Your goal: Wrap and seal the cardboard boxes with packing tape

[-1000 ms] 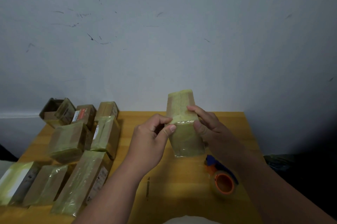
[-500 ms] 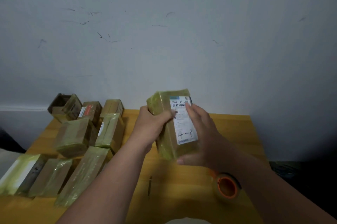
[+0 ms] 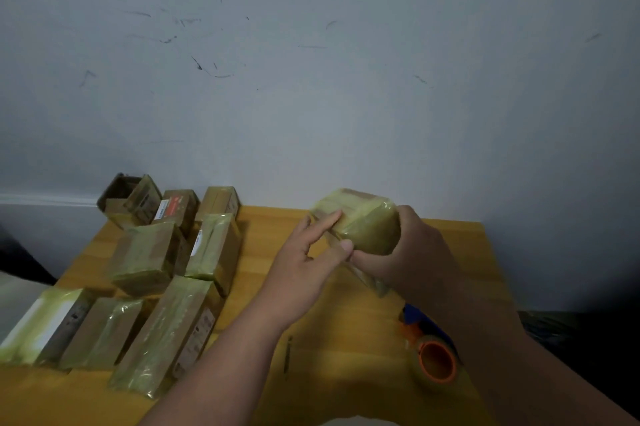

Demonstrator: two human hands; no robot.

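Box (image 3: 360, 221) in the middle of things is already covered in yellowish tape and is held up off the table (image 3: 346, 349), over its far edge, roughly centre. Right hand (image 3: 408, 252) has its grip wrapped round the right side of the box, fingers curled under and behind it. Left hand (image 3: 304, 263) is on the box's left face: fingers laid out fairly straight against it, thumb coming up at the lower corner, so that grip is loose and pressing rather than clamped on anything. Can't really make out whether there's a loose tape end under those fingers, it's a bit blurry.

Tape roll (image 3: 438, 361) with the orange core sits on the table near the right edge, just under the right forearm, with a blue and orange bit (image 3: 414, 318) right behind it that I can't identify.

Whole left part of the table is taken up by a bunch of wrapped boxes (image 3: 166, 283), packed close together from the far left corner down toward the near left edge, some lying flat and some tilted.
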